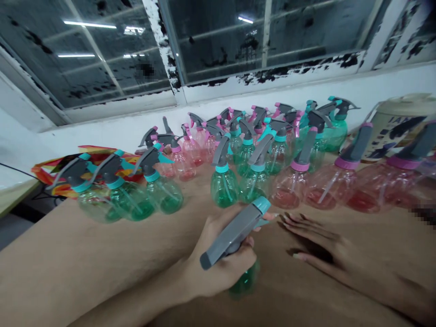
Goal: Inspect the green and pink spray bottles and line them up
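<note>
My left hand [221, 268] is wrapped round the neck of a green spray bottle [245, 278] with a grey trigger head and a teal nozzle. The bottle stands tilted near the front of the table, its lower part partly hidden by my hand and slightly blurred. To the right, my right hand [320, 243] rests low over the tabletop with its fingers stretched out, holding nothing. Just beyond my hands are two green spray bottles [224, 187] and a row of pink spray bottles [322, 188].
Three more green spray bottles [163, 195] stand at the left, in front of a red and yellow bag [98, 152]. Several pink and green ones crowd the back by the wall. A large beige container [395, 122] stands at the right, below the window [265, 41].
</note>
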### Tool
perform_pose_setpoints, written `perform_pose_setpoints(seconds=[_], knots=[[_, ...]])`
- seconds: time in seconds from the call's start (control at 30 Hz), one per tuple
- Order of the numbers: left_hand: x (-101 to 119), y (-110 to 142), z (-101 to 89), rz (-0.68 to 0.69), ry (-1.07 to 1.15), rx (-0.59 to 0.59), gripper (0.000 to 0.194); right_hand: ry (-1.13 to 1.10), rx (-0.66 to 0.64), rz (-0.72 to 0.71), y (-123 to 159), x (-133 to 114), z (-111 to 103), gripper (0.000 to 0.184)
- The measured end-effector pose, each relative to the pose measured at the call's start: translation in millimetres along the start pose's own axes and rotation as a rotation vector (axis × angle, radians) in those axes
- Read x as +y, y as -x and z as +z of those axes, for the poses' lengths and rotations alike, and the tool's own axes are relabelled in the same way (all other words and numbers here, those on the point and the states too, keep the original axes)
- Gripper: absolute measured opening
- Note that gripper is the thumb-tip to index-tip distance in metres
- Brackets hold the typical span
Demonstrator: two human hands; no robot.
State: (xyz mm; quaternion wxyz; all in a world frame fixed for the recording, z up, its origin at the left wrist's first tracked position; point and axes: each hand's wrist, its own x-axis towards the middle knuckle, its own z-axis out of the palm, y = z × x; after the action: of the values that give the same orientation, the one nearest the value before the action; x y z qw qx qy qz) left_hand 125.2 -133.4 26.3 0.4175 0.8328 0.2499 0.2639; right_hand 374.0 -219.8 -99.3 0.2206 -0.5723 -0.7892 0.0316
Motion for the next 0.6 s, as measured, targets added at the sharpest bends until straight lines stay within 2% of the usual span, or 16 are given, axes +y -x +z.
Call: perform_pose_setpoints(seconds=[0.13,0.4,0.6], knots=[[0.9,1.4,1.9,0.062,-0.042,0.068,0.026,0.022,0.015,0.006,1.0,0.2,-0.1,0.06],[0.8,3.4,3.4,-0.004,-0.137,0.147,0.012,0.01,0.016,0.02,-1.2,-3.9,-3.5,0.059],[2.3,2.8,2.4,-0.024,-0.14,0.153,0.009,-0.012,0.047,0.019,-0.7,-2.9,-3.3,0.061]])
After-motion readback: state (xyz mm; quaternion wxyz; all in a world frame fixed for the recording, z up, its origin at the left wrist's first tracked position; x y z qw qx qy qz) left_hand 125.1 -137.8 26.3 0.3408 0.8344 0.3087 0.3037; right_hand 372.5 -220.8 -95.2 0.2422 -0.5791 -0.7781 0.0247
